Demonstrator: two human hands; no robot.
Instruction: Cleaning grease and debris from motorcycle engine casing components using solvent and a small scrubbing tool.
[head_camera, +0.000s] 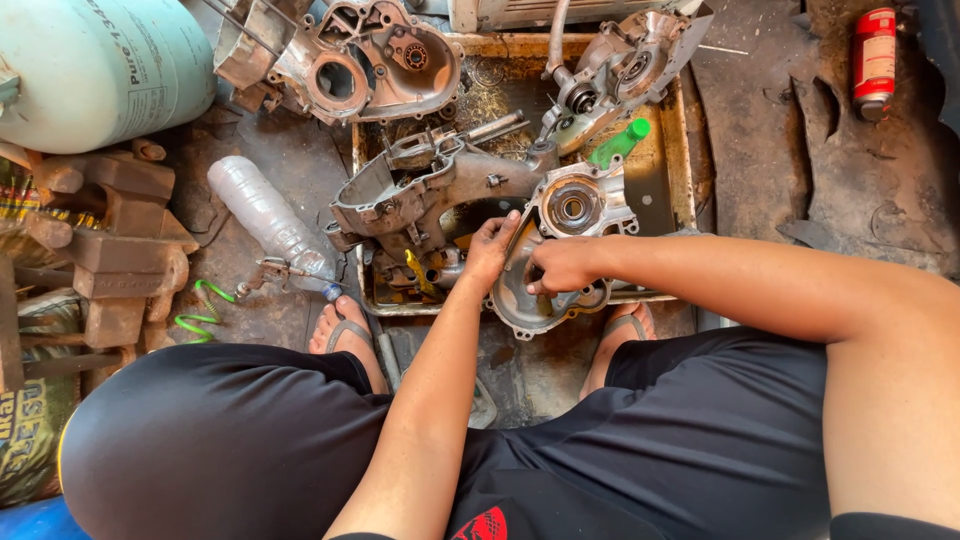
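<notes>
I squat over a shallow metal tray (682, 140) that holds several grimy engine casing halves. My left hand (489, 250) grips the left edge of the nearest aluminium casing cover (572, 208), which leans on the tray's front rim. My right hand (563, 266) presses its fingers into the inside of that same cover, just right of my left hand. A longer crankcase half (420, 192) lies to the left of my hands. Whether my right hand holds a small tool or rag is hidden.
A green bottle (620, 142) lies in the tray behind the cover. A clear plastic bottle (268, 217) with a spray gun and green coiled hose (203, 310) lies left of the tray. A pale green gas cylinder (100, 65), a rusty vise (120, 235) and a red can (875, 60) stand around.
</notes>
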